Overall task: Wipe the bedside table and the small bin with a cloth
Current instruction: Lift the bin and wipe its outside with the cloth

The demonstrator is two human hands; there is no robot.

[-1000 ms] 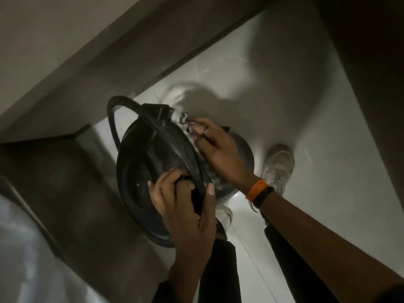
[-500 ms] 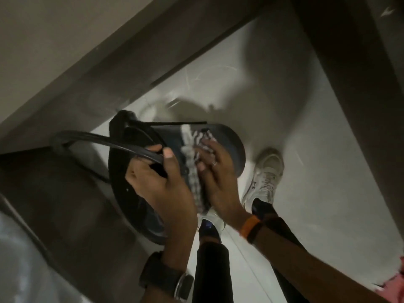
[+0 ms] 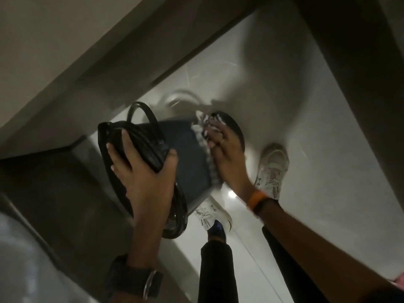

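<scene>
both hands are kept apart: the small bin (image 3: pixel 188 158) is gripped at its rim by the left hand (image 3: pixel 142 171), the striped cloth (image 3: pixel 204 136) is pressed on its side by the right hand (image 3: pixel 225 154).

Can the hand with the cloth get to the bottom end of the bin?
Probably yes. The right hand presses the cloth on the bin side, right beside its base, which is lifted off the floor by the left hand; nothing blocks it.

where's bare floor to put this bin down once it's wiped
The widest bare patch is the pale floor beyond the bin, bordered by the dark skirting at upper left and the dark edge at right. Another lies right of the right shoe. It is crowded below the bin, where both shoes, the left hand, and the right hand with the cloth cluster.
</scene>
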